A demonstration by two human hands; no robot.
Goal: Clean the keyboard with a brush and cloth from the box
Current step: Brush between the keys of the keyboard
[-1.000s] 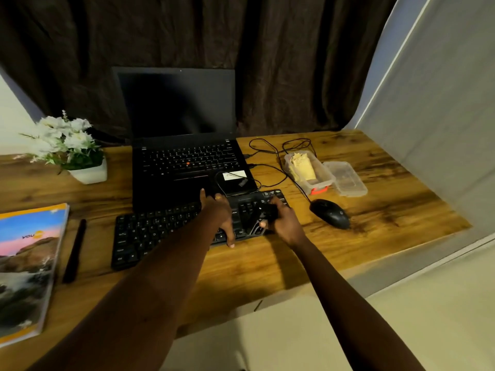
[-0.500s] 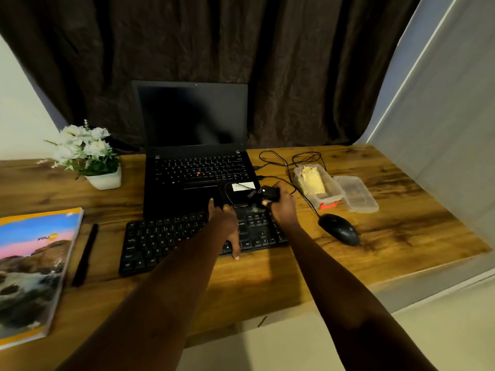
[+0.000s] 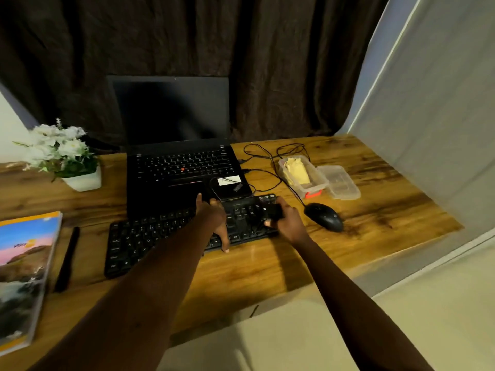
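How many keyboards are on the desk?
2. The built-in keyboard of the laptop at the back, and the separate black keyboard lying just in front of it.

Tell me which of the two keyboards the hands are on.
The separate black keyboard before the laptop: the left hand rests on it, the right hand holds a brush at its right end. The laptop's own keys lie farther back.

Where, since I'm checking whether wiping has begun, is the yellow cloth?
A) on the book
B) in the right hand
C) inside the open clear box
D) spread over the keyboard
C: the yellow cloth lies inside the clear box beside its lid, while the right hand grips a dark brush over the keyboard.
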